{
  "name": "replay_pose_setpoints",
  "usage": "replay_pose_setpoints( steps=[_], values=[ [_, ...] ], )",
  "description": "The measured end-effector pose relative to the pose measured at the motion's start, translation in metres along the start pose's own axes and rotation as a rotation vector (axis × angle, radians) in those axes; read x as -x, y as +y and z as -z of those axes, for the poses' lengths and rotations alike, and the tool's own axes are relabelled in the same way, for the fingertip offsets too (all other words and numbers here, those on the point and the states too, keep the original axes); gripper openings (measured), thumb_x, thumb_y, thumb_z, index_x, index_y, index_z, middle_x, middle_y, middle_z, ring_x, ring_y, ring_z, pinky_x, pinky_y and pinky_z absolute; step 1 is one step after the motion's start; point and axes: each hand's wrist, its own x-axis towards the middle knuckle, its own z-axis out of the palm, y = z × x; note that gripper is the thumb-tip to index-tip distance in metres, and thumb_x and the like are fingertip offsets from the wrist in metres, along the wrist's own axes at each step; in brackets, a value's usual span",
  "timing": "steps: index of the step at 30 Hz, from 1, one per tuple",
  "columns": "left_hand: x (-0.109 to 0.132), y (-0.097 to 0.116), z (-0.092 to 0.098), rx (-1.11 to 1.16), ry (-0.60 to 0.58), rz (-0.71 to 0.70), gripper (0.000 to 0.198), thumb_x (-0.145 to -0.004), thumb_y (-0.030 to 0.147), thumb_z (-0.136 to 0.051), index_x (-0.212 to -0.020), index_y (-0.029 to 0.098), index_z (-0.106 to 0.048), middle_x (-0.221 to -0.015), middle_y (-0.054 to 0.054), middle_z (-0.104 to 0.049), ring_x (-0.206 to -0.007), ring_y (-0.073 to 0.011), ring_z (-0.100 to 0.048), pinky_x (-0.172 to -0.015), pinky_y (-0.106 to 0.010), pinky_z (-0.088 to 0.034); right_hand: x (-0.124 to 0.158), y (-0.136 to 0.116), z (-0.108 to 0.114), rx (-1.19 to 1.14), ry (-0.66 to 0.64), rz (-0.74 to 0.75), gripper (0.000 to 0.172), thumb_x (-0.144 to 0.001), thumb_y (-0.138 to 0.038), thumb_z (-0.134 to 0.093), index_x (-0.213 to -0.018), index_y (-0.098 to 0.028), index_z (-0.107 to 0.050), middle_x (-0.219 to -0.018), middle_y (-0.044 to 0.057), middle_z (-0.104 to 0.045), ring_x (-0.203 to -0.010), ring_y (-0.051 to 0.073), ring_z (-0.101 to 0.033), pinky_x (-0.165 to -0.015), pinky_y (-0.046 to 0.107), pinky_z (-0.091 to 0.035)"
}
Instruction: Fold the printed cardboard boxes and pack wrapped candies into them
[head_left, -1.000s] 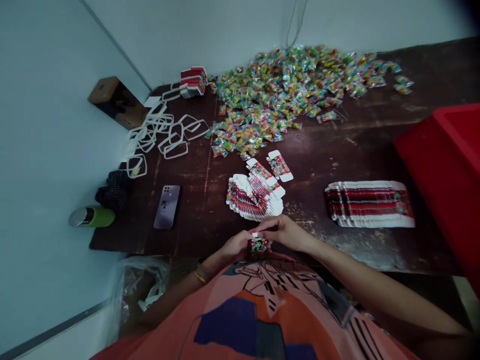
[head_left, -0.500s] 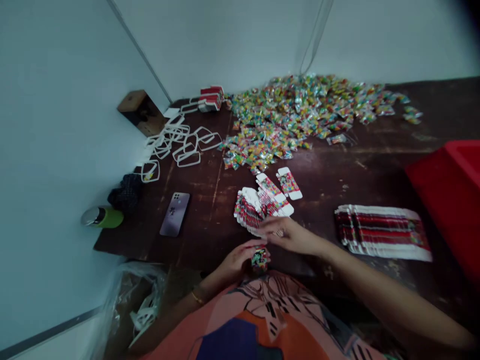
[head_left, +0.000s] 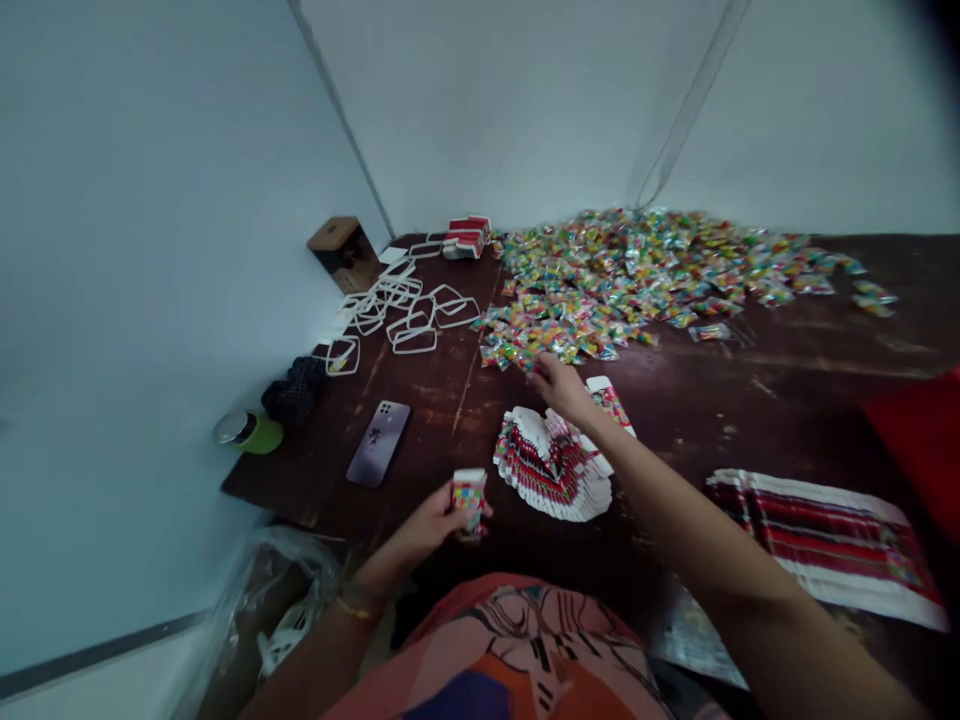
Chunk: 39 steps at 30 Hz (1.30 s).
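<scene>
My left hand (head_left: 442, 515) is closed around a small printed carton (head_left: 469, 492), held upright over the table's front part with its white top flap uppermost. At the near edge of a heap of small wrapped candy packets (head_left: 637, 265), the fingers of my right hand (head_left: 559, 385) pinch together on a packet, mostly hidden by them. Below the right hand lies a fanned stack of flat red and white cartons (head_left: 555, 465). Another flat carton (head_left: 611, 402) rests beside it, partly covered by my right forearm.
A phone (head_left: 379, 445), several white frames (head_left: 415, 342), a brown box (head_left: 345, 255) and a green-and-silver bottle (head_left: 255, 433) stand or lie leftward. Rightward are another carton stack (head_left: 840, 545) and a red bin (head_left: 919, 440). A plastic-lined container (head_left: 247, 580) stands lower left.
My right hand has moved from beside my left hand, forward to the candy heap. My left hand has shifted left with the carton, now more upright. The view has tilted up.
</scene>
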Motion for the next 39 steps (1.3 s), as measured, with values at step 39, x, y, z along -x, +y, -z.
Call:
replay_pose_setpoints(
  steps=[39],
  values=[
    [-0.040,0.002,-0.094,0.148,-0.268,-0.010,0.052,-0.077,0.031,-0.066,-0.123,0.016,-0.046,-0.081,-0.004,-0.060,-0.071,-0.0175,-0.058,-0.052,-0.024,-0.044,0.157,-0.006,0.005,-0.229,0.215,0.134,0.013,-0.089,-0.031,-0.056,-0.087,-0.024,-0.067,-0.115,0.006,-0.060,-0.109,0.024,-0.051,-0.095,0.043,-0.033]
  ],
)
